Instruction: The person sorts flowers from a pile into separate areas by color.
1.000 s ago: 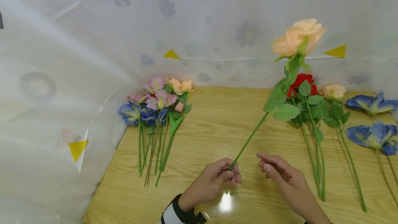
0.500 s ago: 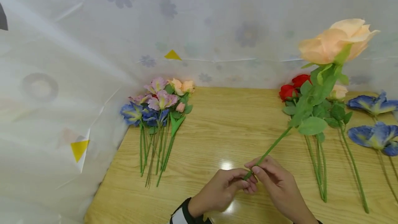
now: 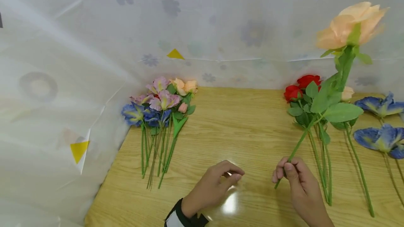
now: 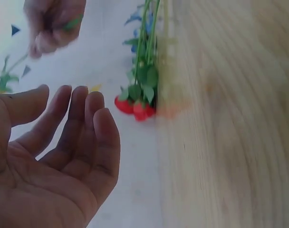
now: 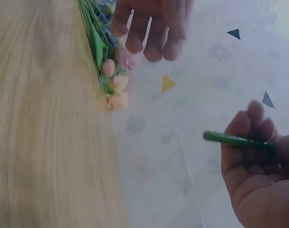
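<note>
At the back and along the left spreads a pale flower-printed sheet (image 3: 221,20). Before it is the wooden bench (image 3: 233,132). Above its right part, a peach rose (image 3: 326,95) is raised, leaning to the right. At the left of the bench lies a mixed bunch (image 3: 164,101) of flowers; at the right lie red roses (image 3: 293,93) and blue flowers (image 3: 380,139). The right hand (image 3: 301,183) pinches the rose's stem (image 3: 298,145) near its lower end. The left hand (image 3: 213,185) is near, apart from the stem, its fingers loosely bent.
</note>
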Demonstrator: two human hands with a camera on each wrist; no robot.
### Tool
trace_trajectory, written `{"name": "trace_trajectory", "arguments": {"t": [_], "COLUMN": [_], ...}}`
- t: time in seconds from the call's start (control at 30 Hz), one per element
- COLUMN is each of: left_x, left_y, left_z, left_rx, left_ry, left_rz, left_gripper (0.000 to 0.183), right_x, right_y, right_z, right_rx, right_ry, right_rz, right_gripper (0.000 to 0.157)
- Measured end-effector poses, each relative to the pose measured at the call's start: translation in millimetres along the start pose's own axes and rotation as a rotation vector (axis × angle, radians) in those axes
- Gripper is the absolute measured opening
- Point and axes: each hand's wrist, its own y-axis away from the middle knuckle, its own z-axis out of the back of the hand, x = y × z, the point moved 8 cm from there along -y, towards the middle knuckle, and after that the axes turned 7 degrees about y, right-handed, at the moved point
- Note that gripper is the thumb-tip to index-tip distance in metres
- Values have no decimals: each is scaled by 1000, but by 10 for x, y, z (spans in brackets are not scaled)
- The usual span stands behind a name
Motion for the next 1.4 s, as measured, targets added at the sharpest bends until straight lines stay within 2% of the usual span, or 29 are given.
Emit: {"name": "trace_trajectory", "arguments": {"t": [0.07,0.1,0.2,0.33,0.5,0.6,0.77,0.87,0.93,1.1,1.27,1.4], "left_x": [100,142,245,334,399,445,533,575,618,707,741,777], "left_y": [50,77,156,266,451,607,872,972,1016,1054,1024,1049], "left_z": [116,168,311,543,937,1187,1499,1598,1637,1687,1723,1759], "left_rx": [-59,-85,-146,-237,-435,-580,-756,-795,-798,-764,-723,-727], "left_ry": [57,78,104,63,-83,-170,-270,-320,-320,-316,-407,-461], "left_rz": [93,135,228,273,262,278,372,428,474,588,662,712], "left_gripper": [25,25,25,26,21,18,16,17,18,25,34,42], "right_x": [-10,-22,-87,-186,-258,-290,-337,-375,-410,-501,-566,-644], "right_y": [5,14,59,164,284,353,490,569,617,699,743,792], "right_z": [103,161,355,628,984,1207,1509,1646,1720,1837,1877,1913], "right_rx": [-41,-74,-202,-374,-484,-536,-566,-566,-565,-522,-489,-451], "right_ry": [-88,-93,-8,318,631,763,985,1077,1086,1052,1056,1039], "right_rz": [31,20,-80,-331,-554,-631,-729,-765,-798,-896,-957,-992], "right_gripper": [21,21,24,28,29,26,45,53,55,56,54,51]}}
